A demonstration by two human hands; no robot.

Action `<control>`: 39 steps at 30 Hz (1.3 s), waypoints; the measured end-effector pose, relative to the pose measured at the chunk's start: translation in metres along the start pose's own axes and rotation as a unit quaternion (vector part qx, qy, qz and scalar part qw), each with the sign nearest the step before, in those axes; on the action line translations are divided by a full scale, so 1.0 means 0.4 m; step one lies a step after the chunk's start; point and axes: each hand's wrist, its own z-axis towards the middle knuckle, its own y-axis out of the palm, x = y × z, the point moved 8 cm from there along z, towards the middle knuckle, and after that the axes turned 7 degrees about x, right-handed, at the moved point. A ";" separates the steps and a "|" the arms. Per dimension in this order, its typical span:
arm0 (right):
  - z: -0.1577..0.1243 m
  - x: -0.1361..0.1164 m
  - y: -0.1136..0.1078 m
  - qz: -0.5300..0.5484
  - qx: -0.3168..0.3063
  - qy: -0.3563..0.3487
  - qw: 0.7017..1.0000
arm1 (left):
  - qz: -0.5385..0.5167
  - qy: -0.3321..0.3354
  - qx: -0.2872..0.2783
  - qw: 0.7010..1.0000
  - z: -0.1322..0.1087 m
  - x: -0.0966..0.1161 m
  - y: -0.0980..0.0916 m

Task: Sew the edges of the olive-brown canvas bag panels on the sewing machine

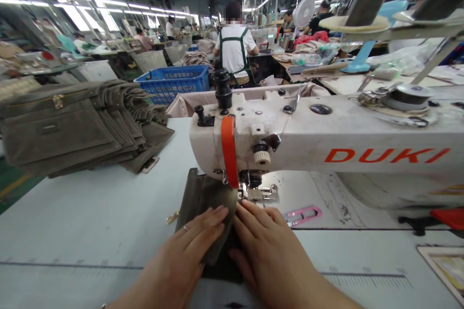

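A dark olive fabric piece (197, 193) lies under the head of a white sewing machine (290, 130), its right edge beside the presser foot (244, 194). My left hand (192, 239) rests on its top, fingers stretched out, a ring on one finger. Close to the needle area, my right hand (259, 236) presses on the right edge with fingers extended; its thumb is tucked lower, against the darker layer. A gold-coloured zipper pull (173, 217) pokes out on the left side. The needle tip is too small to make out.
Stacked olive fabric pieces (83, 125) lie at the table's left. Pink thread snips (304, 215) sit right of my right hand. A blue basket (174, 82) stands behind, near a person in a white shirt (234, 48). Thread cones rise at upper right.
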 end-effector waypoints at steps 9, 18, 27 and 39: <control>-0.065 -0.034 -0.016 -0.057 0.163 -0.077 0.982 | 0.064 0.043 -0.077 0.994 0.024 0.033 0.056; -0.092 -0.036 -0.006 -0.043 0.202 -0.106 0.973 | 0.075 0.047 -0.095 0.992 0.058 0.013 0.052; -0.104 -0.063 -0.047 0.019 0.217 -0.125 0.968 | 0.023 0.059 0.063 0.996 0.028 0.053 -0.005; -0.086 -0.055 -0.070 0.054 0.194 -0.091 0.975 | -0.142 -0.040 0.069 0.987 0.037 0.026 0.004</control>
